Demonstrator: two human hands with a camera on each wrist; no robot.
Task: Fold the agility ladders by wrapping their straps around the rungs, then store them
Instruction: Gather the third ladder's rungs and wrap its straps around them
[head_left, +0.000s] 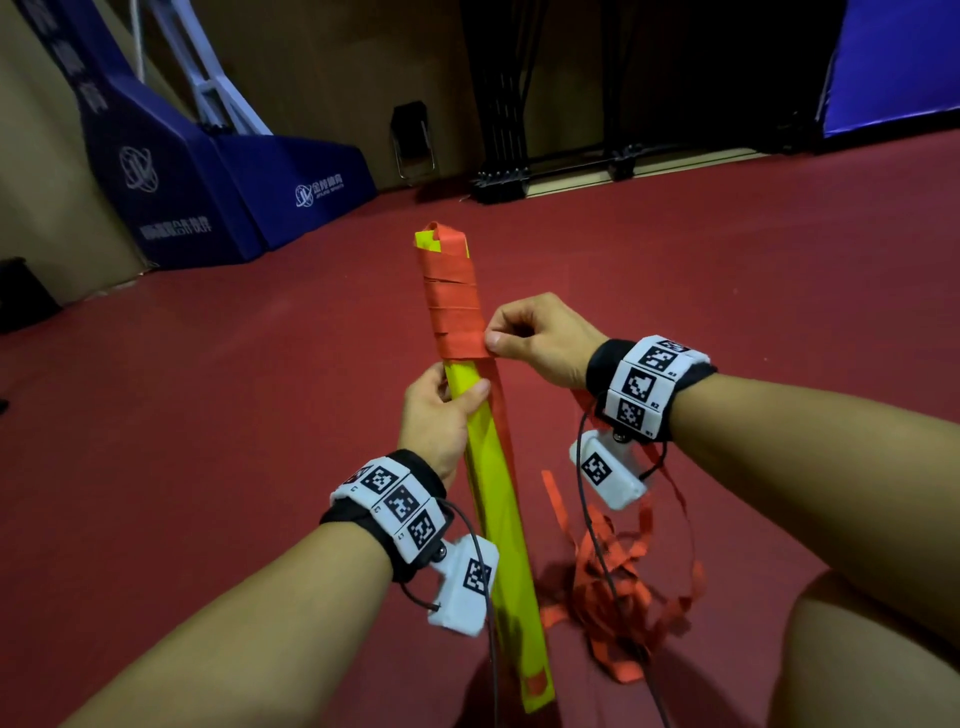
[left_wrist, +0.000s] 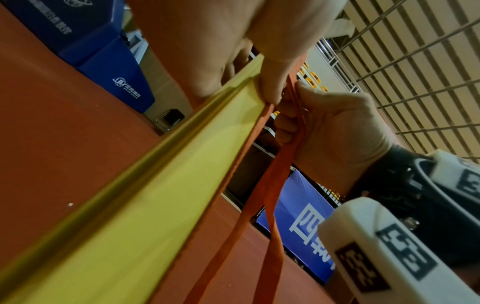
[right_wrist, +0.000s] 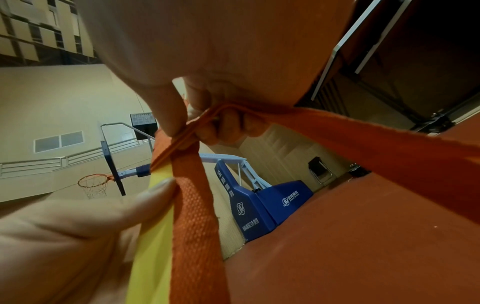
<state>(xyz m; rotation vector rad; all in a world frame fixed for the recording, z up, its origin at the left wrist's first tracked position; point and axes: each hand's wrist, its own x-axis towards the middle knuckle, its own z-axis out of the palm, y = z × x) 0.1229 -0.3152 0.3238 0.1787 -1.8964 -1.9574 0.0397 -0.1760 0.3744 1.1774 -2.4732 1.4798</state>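
Note:
A stack of flat yellow rungs (head_left: 493, 499) stands tilted up from the floor in the head view, and its top third is wound in orange strap (head_left: 452, 306). My left hand (head_left: 441, 410) grips the rungs just below the wrapped part, thumb across the yellow face. My right hand (head_left: 524, 332) pinches the strap at the lowest turn on the right edge. In the right wrist view the strap (right_wrist: 197, 216) runs through my right hand's fingers (right_wrist: 226, 125) and down along the rungs (right_wrist: 153, 246). The left wrist view shows the rungs (left_wrist: 145, 205) and two strap lengths (left_wrist: 270, 185) hanging.
Loose orange strap (head_left: 618, 587) lies tangled on the red floor (head_left: 208, 415) at lower right, near my knee (head_left: 872, 649). A blue padded basketball stand base (head_left: 218, 182) sits back left, a folding chair (head_left: 413, 137) by the wall and black racks (head_left: 504, 176) behind.

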